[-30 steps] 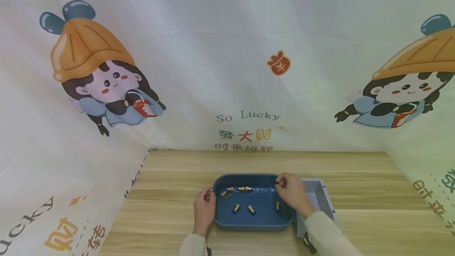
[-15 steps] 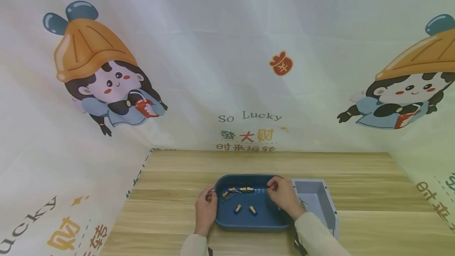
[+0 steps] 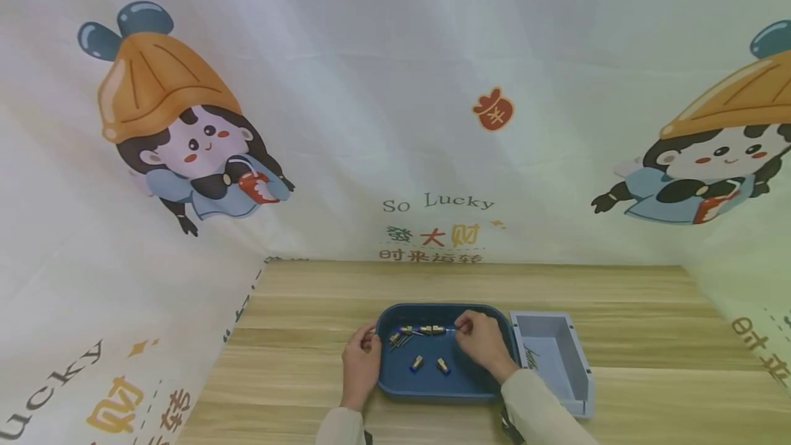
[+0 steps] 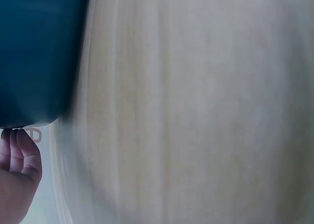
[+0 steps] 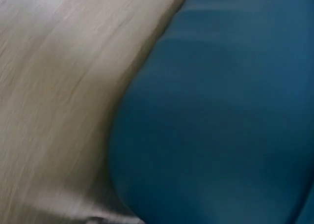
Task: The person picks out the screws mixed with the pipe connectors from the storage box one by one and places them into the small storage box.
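Note:
A dark blue plastic tray lies on the table. My left hand grips its left rim; in the left wrist view its curled fingers meet the tray's end wall. Two brass fittings with blue collars lie near the tray's front, and several more fittings lie toward the back left among thin metal pins. My right hand is over the tray's right half, fingers curled, thumb and fingertips close together near the fittings' right end. I cannot tell what lies between them.
A grey open bin stands against the tray's right side, with several thin pins inside. The wooden table meets a printed cloth wall at the back and sides.
My right hand has moved left from the tray's right rim to over its inside, uncovering the grey bin and its pins. My left hand has stayed at the left rim.

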Demonstrator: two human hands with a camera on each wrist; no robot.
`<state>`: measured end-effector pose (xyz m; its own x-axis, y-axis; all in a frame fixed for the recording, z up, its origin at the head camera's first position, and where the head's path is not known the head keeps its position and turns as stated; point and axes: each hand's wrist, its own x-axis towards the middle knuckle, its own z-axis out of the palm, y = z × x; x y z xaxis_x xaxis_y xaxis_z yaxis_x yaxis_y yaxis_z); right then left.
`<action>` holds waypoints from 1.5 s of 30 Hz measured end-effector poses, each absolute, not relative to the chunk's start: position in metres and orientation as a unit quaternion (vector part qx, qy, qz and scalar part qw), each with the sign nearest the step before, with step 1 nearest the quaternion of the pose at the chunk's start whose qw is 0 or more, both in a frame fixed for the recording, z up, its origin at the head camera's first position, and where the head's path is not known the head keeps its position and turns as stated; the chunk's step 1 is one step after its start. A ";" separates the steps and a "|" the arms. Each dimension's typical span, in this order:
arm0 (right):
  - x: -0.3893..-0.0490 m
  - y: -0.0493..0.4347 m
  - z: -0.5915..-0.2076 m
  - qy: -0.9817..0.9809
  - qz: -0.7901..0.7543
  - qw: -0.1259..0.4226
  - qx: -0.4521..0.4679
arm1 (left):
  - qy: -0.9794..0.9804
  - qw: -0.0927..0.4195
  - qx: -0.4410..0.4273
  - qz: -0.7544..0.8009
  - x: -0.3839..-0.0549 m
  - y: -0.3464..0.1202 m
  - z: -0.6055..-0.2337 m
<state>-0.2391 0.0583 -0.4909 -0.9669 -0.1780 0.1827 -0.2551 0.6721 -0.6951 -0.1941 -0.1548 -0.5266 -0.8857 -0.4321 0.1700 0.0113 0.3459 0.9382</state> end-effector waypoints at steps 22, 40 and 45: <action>-0.239 0.033 -0.500 -0.897 0.407 0.048 0.169 | -0.798 0.189 0.123 -0.559 -0.195 -0.152 -0.526; -0.241 0.011 -0.508 -0.904 0.385 0.019 0.185 | -0.801 0.193 0.134 -0.551 -0.193 -0.154 -0.527; -0.242 0.008 -0.512 -0.908 0.376 0.006 0.187 | -0.800 0.194 0.139 -0.551 -0.193 -0.154 -0.528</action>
